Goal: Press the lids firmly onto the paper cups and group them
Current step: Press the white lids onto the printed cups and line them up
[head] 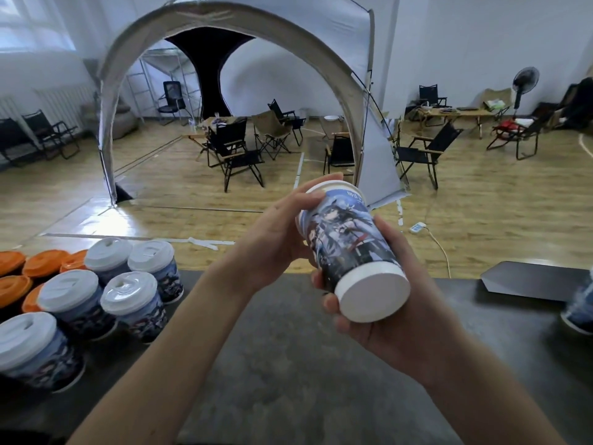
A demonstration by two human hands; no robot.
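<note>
Paper cup [348,242] held in the air above the counter [288,364], between both hands. Its long axis is tilted, with the white base turned toward the viewer and down to the right, and the mouth end, seemingly capped by a lid [330,187], pointed away and up to the left. The left hand [272,242] is curled round the mouth end. The right hand [394,319] is wrapped under the base end. The lidded cups [130,295] are grouped on the counter to the left, nearer the left hand.
</note>
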